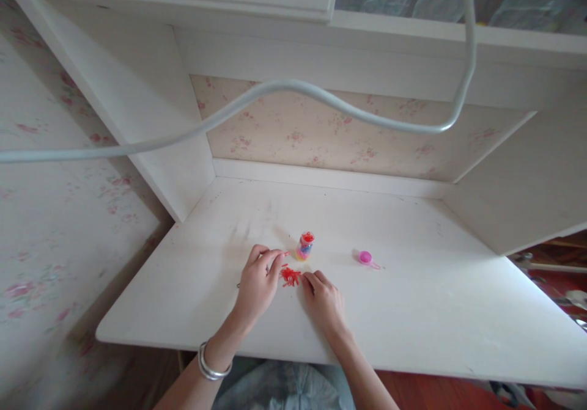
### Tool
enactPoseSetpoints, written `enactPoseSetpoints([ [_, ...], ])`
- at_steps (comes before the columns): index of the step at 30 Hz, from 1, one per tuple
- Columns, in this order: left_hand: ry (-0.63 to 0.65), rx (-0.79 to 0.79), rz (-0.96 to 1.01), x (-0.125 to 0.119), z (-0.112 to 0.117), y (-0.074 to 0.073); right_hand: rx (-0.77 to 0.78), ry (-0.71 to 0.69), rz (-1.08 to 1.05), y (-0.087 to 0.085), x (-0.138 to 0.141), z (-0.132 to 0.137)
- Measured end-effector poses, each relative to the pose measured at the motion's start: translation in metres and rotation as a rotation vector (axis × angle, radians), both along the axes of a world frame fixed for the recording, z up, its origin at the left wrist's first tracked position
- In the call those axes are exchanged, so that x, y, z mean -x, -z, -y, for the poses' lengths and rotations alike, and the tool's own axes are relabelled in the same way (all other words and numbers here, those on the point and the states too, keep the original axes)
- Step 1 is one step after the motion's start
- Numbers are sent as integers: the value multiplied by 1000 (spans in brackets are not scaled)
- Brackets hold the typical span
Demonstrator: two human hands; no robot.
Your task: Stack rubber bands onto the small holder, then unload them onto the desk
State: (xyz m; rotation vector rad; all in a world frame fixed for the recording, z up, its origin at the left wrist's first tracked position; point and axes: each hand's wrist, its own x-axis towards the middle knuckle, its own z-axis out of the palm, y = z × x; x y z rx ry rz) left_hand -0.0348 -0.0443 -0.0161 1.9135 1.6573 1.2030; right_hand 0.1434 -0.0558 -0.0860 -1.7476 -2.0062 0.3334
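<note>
Left fingers (269, 255) pinch a red piece (287, 253) by the upright jar (304, 248), right fingers (312, 280) at red pile (290, 277) between jar and counter's (435, 318) front edge, grip unclear; I'd pinch lightly, avoid bumping the jar.

A white desktop (413, 312) carries a small multicoloured jar (304, 247) standing upright, a loose heap of red pieces (290, 275) just on the jar's near side, and a pink cap (365, 257) to the right.
</note>
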Motion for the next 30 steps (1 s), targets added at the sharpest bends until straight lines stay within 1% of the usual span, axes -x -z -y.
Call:
enactPoseSetpoints([
  [3, 41, -78, -22, -15, -12, -20, -20, 33, -62, 5, -3, 2],
  [5, 40, -114, -67, -24, -22, -26, -31, 40, -104, 8, -4, 3],
  [8, 16, -131, -175, -34, -35, -26, -50, 56, -166, 9, -5, 3],
  [11, 0, -103, -299, -39, -41, -22, -61, 81, -232, 9, -7, 2],
  [15, -1, -63, -391, -41, -39, -21, -78, 103, -308, 7, -11, 0],
  [19, 19, -46, -473, -40, -36, -27, -95, 116, -368, 5, -14, 0],
  [23, 49, -3, -569, -39, -36, -32, -97, 111, -381, 4, -14, 3],
  [30, 93, 38, -600, -39, -38, -34, -101, 114, -385, 6, -13, 4],
])
